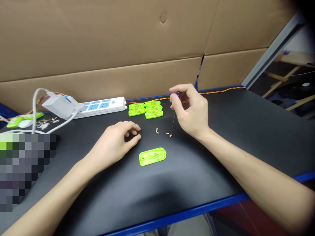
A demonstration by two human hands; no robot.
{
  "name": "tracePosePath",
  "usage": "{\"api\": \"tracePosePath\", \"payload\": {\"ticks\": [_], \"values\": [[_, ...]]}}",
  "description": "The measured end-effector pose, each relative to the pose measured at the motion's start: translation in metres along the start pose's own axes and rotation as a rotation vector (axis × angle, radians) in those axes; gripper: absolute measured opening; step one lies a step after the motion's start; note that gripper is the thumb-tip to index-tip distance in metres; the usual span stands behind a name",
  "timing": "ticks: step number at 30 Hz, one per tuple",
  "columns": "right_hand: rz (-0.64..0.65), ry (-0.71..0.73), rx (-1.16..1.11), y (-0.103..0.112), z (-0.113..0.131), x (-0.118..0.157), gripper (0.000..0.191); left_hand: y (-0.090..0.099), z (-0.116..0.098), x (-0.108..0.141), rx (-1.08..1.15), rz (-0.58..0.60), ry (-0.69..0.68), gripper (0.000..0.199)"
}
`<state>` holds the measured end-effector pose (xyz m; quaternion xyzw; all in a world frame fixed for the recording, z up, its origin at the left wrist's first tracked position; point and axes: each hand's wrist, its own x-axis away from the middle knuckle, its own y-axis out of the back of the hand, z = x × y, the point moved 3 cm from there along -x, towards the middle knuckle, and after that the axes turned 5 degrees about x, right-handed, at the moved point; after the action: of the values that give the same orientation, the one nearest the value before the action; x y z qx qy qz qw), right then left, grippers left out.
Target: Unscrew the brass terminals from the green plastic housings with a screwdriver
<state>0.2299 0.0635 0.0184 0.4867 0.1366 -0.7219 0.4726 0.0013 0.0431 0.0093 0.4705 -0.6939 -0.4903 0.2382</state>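
My right hand (193, 106) grips a screwdriver (174, 119) by its dark handle, the thin shaft pointing down towards the table. Small brass-coloured pieces (170, 135) lie just below its tip, and a narrow bent brass strip (157, 130) is left of them. With fingers curled, my left hand (120, 139) rests on the table, a tiny brass-coloured part (139, 134) at the thumb tip. Between and below both hands sits a bright green plastic shell (152, 156), hollow side up. Farther back, several similar green shells (154, 114) stand in two columns with small parts inside.
A white power strip (103, 106) with a plugged-in adapter (59, 105) and cables is at back left. Near it lie green and white pieces (17, 122) and a pile of small parts (48, 124). Cardboard (147, 42) walls the back; a blue edge (177, 214) borders the front.
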Motion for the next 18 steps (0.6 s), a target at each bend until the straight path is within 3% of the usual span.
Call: {"api": "tracePosePath", "payload": {"ticks": [8, 13, 18], "values": [[0.001, 0.004, 0.007, 0.000, 0.000, 0.000, 0.012, 0.002, -0.003, 0.000, -0.047, -0.015, -0.053, 0.020], [-0.002, 0.012, 0.005, 0.001, 0.000, 0.000, 0.010, 0.002, -0.030, 0.010, 0.067, -0.037, -0.191, 0.017], [0.003, 0.012, 0.003, 0.001, 0.001, 0.000, 0.010, -0.006, -0.055, 0.019, 0.112, 0.053, -0.285, 0.017]]}}
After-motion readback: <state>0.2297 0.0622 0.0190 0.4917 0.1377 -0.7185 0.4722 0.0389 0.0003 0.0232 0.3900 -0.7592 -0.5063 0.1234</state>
